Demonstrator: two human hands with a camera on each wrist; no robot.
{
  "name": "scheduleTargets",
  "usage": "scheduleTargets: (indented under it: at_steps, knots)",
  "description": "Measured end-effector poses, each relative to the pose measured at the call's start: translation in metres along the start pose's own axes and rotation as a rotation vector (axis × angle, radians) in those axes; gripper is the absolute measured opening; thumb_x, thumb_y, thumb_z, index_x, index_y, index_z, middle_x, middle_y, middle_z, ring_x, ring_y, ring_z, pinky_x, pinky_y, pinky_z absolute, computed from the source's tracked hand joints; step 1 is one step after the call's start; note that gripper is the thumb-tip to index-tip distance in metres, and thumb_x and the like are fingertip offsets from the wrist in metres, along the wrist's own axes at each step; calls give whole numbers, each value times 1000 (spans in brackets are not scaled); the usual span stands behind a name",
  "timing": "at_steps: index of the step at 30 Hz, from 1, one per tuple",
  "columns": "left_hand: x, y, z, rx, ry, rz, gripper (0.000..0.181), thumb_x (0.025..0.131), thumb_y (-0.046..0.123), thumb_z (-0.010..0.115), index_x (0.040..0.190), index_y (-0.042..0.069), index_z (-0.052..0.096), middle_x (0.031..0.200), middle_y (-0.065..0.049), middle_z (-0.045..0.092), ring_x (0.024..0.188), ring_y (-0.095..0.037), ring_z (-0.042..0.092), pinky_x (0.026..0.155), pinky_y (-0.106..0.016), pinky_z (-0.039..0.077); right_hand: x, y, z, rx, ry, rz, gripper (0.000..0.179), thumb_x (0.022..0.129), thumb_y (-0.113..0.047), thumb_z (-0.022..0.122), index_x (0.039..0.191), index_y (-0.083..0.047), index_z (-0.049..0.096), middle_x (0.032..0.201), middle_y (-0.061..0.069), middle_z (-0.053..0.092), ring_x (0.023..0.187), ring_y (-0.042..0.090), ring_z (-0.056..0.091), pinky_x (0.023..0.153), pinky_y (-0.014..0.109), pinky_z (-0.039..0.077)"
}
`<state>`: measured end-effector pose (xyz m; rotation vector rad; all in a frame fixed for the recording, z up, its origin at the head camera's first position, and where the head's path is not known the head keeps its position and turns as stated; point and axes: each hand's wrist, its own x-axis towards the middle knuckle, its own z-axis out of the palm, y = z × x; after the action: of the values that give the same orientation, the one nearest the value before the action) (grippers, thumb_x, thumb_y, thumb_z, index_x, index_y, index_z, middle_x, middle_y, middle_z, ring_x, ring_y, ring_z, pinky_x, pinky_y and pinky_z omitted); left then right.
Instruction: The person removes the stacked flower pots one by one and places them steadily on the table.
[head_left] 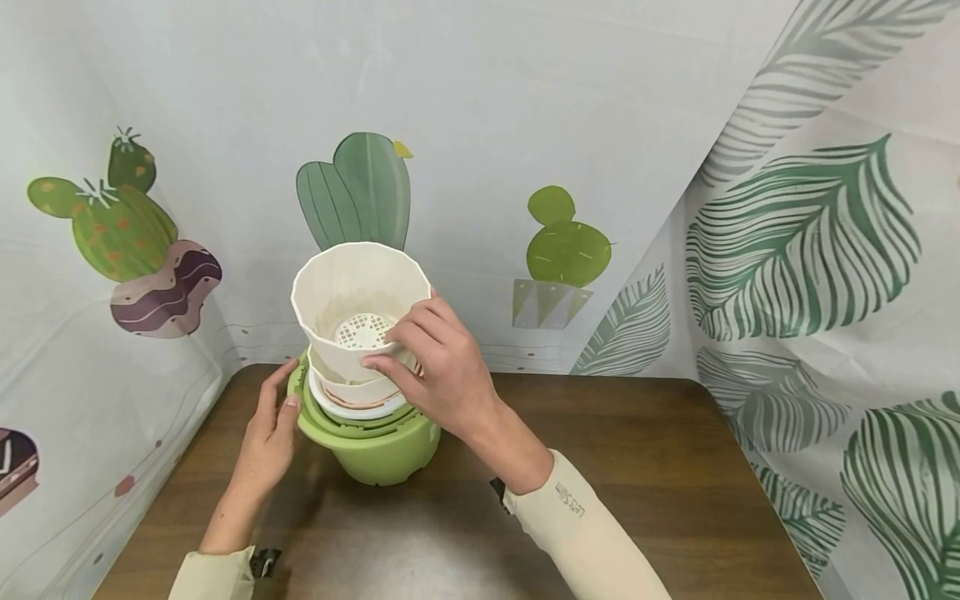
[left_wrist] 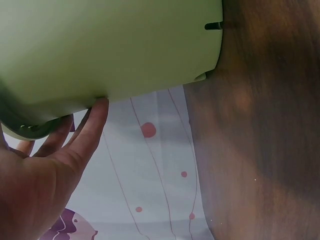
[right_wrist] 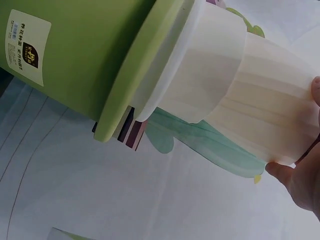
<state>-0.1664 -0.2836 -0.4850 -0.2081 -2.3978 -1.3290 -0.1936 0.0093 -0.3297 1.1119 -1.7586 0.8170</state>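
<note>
A cream-white flower pot (head_left: 341,287) with faceted sides and a grid of drain holes in its base is tilted toward the head camera, above a nested stack. My right hand (head_left: 442,367) pinches its near right wall, thumb outside and fingers at the inner side. Its lower end is still inside another white pot (right_wrist: 210,65), which sits with other rims in a large green flower pot (head_left: 382,454). My left hand (head_left: 270,433) rests against the green pot's left side, its fingers (left_wrist: 95,125) touching the outer wall just below the rim.
The green pot stands on a dark brown wooden table (head_left: 615,467), toward its back left. Close behind hangs a white cloth (head_left: 480,125) printed with cacti and leaves. A paper label (right_wrist: 27,47) is stuck to the green pot's side.
</note>
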Motion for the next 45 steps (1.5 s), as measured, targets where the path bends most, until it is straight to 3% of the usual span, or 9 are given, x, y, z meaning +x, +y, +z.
scheduleTargets:
  at_steps: [12,22,30,39,45]
  knots:
    - [0,2,-2,8,2,0,54,116,21,40,168,28,30,167,-12,39,129,7,45,95,-6,36,1,-3,-10,8,85,-7,31,83,-26,92,87,-7,69,83,1,62,91,21,57,95,36,52]
    - [-2,-1,-1,26,-4,-21,53,116,24,39,168,31,29,165,-11,42,129,7,45,95,-7,36,-2,-6,-24,37,146,30,29,82,-23,93,84,-7,69,86,3,66,95,25,60,99,40,52]
    - [0,0,-1,17,-1,-11,53,116,23,40,168,32,30,165,-11,42,130,7,44,96,-6,36,-4,-14,-38,39,191,38,29,91,-31,86,84,-7,70,86,4,66,95,26,59,90,39,53]
    - [0,-1,0,-24,-9,-5,53,116,21,39,168,30,30,168,-10,38,138,6,41,101,-5,35,-12,-24,-57,35,248,35,29,94,-31,83,86,-5,73,86,4,68,93,28,60,95,46,53]
    - [1,-2,0,-27,-10,0,53,116,21,39,168,28,30,169,-10,36,146,-7,39,104,-5,33,-21,-25,-66,19,279,58,28,95,-30,83,87,-4,76,86,5,70,93,29,61,103,54,51]
